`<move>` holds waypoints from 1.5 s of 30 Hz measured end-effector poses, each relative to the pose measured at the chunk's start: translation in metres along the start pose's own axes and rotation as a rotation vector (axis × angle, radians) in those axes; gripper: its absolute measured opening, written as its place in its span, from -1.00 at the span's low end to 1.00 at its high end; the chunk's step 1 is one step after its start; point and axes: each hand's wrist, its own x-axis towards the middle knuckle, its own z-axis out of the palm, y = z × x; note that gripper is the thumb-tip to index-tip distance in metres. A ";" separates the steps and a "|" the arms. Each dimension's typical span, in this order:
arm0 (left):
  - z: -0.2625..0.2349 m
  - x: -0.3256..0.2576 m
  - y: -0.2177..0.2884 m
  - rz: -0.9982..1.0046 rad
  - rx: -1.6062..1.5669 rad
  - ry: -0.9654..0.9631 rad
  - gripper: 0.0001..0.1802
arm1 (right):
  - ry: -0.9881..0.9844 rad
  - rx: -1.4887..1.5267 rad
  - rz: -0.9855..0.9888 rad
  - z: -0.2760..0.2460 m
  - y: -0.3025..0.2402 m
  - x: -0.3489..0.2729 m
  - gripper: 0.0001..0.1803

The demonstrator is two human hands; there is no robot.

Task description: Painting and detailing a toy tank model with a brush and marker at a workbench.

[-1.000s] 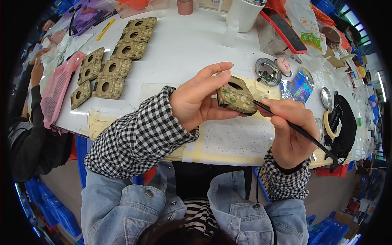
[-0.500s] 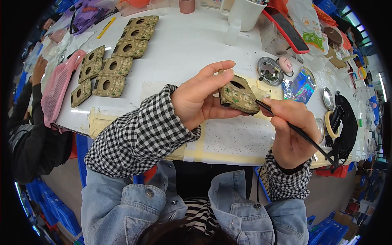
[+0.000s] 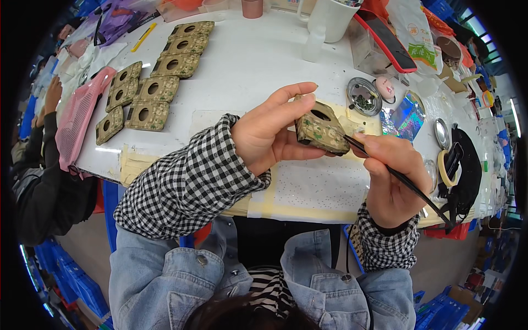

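Observation:
My left hand [image 3: 268, 127] grips a camouflage-patterned casing [image 3: 324, 133] with an oval-looking hole, thumb at its upper edge and fingers underneath. The casing is held tilted above the table. In my right hand [image 3: 397, 165] is a pair of black tweezers [image 3: 413, 187], pinched between thumb and fingers. The tweezers' tips meet the right edge of the casing; whether they hold a tiny part there cannot be made out. Beyond my hands is a round clear dish [image 3: 352, 88] with small dark bits in it. Under them lies a white sheet [image 3: 308, 190] with rows of small dots, taped down.
Several matching camouflage casings [image 3: 155, 110] lie in rows at the left, beside a pink mesh bag [image 3: 82, 118]. A white mug [image 3: 333, 19], a phone in a red case [image 3: 388, 44] and a tape roll [image 3: 443, 168] stand or lie around. A person's arm [image 3: 49, 154] is far left.
My hands, the casing and the tweezers are almost where they were. At the far left, the other person's hands and sleeve have shifted slightly.

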 end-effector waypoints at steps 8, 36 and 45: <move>0.000 0.000 0.001 0.004 0.000 -0.018 -0.44 | 0.026 0.067 0.064 -0.001 -0.001 -0.001 -0.80; -0.006 0.002 0.000 0.040 -0.028 -0.096 -0.30 | 0.031 0.076 0.080 0.001 -0.001 -0.002 -0.81; 0.002 -0.001 0.001 0.018 0.005 -0.026 -0.44 | 0.031 0.117 0.101 -0.002 -0.001 -0.002 -0.81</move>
